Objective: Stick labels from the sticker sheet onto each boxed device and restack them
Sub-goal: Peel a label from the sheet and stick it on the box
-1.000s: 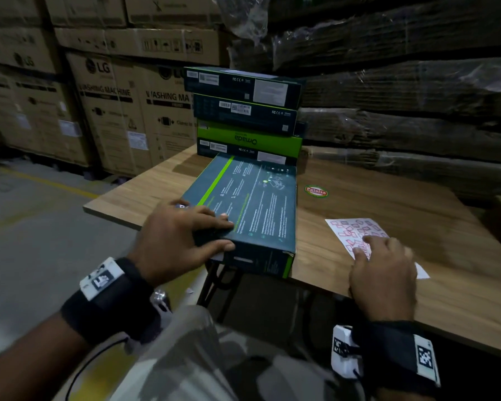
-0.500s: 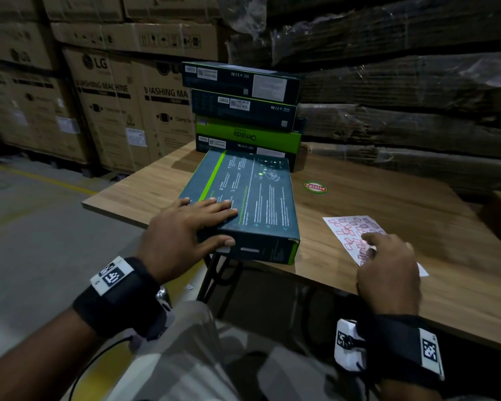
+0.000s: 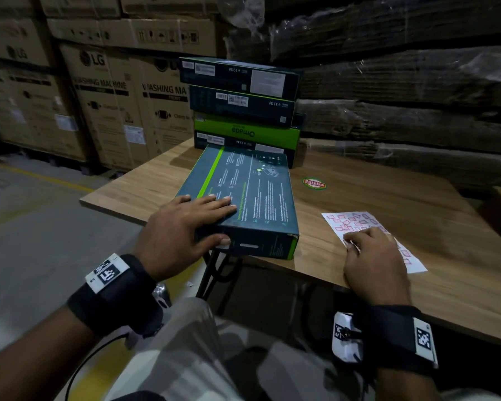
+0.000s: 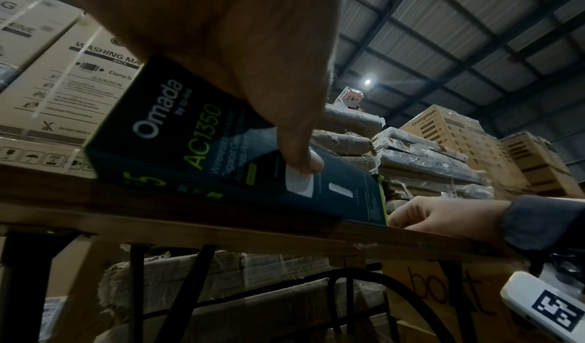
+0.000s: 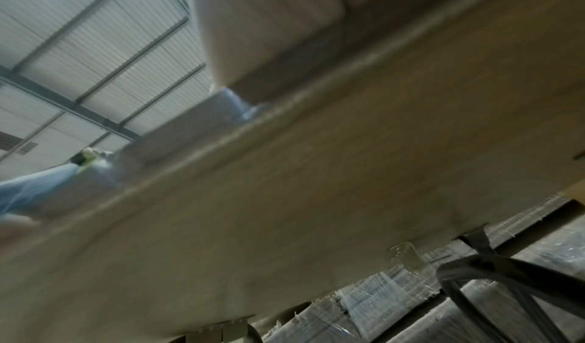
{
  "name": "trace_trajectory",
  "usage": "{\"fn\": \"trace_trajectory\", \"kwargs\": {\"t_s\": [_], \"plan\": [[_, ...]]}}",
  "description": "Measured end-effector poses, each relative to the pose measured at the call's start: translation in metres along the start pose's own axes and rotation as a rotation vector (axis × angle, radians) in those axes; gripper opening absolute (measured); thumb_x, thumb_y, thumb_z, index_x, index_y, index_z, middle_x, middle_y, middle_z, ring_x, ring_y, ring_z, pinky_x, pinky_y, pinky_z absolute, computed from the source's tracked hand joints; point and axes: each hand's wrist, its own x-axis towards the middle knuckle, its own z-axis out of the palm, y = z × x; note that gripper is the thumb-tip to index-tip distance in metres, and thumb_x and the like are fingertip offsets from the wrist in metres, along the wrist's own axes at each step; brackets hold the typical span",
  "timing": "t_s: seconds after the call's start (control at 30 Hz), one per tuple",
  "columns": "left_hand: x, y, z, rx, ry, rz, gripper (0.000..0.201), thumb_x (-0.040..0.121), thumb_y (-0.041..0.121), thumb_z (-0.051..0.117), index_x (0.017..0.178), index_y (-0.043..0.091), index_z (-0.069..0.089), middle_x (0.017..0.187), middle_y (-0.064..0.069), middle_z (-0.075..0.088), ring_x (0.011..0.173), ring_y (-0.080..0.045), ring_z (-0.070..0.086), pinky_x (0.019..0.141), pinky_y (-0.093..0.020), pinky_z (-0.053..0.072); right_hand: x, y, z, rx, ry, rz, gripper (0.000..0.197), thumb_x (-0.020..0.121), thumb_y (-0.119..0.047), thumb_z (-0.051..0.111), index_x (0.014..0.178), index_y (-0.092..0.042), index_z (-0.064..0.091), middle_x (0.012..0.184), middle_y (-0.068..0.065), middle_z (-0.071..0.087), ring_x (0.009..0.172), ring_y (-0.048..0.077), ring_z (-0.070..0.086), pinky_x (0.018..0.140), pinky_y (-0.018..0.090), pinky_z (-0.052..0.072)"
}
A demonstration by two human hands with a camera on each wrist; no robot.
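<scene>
A dark teal Omada box lies flat on the wooden table, its near end over the front edge. My left hand rests on its near left corner, fingers straight on the top. In the left wrist view the thumb presses a white patch on the box's end face. A white sticker sheet with red labels lies to the right. My right hand sits on it, fingers curled, tips pinching at its left edge. Several boxed devices stand stacked behind.
A round red and green sticker is stuck on the table between the box and the sheet. LG washing machine cartons rise at the left, wrapped cardboard stacks behind. Bare floor lies left of the table. The right wrist view is blurred.
My right hand has slid left on the sheet and its fingers have curled in at the left edge. The left hand has pushed the box slightly farther onto the table.
</scene>
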Motion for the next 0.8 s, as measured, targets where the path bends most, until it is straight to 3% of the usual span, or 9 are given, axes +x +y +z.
{"fn": "trace_trajectory", "kwargs": {"t_s": [0.33,0.47,0.6,0.8], "plan": [[-0.001,0.001,0.002,0.014,0.017,0.007,0.067,0.095,0.07,0.05,0.156,0.042,0.053,0.161,0.021,0.049,0.152,-0.006,0.045,0.122,-0.044,0.04,-0.002,-0.002,-0.007,0.088,0.007,0.013,0.022,0.091,-0.009,0.065,0.11,-0.016,0.076,0.114,0.007,0.071,0.113,0.032,0.059,0.095,0.047,0.052],[-0.001,0.001,0.002,0.018,0.018,0.006,0.067,0.095,0.07,0.05,0.156,0.043,0.052,0.161,0.021,0.049,0.152,-0.006,0.045,0.122,-0.044,0.04,-0.002,0.003,-0.009,0.278,0.073,0.03,0.033,0.09,0.007,0.061,0.113,-0.013,0.076,0.117,0.008,0.073,0.112,0.031,0.065,0.099,0.042,0.052],[0.0,0.0,0.002,0.025,0.022,0.0,0.068,0.095,0.071,0.049,0.156,0.043,0.052,0.161,0.022,0.048,0.152,-0.005,0.044,0.122,-0.043,0.039,-0.001,0.012,-0.015,0.283,0.208,0.015,0.048,0.082,0.019,0.053,0.113,-0.01,0.077,0.114,0.012,0.071,0.107,0.035,0.065,0.095,0.049,0.054],[0.0,0.002,0.003,0.019,0.042,0.008,0.066,0.094,0.07,0.052,0.154,0.042,0.056,0.16,0.021,0.051,0.15,-0.006,0.047,0.121,-0.045,0.041,-0.003,0.014,-0.016,0.265,0.159,0.024,0.03,0.088,0.008,0.062,0.105,-0.009,0.079,0.107,0.012,0.073,0.102,0.035,0.066,0.095,0.043,0.052]]}}
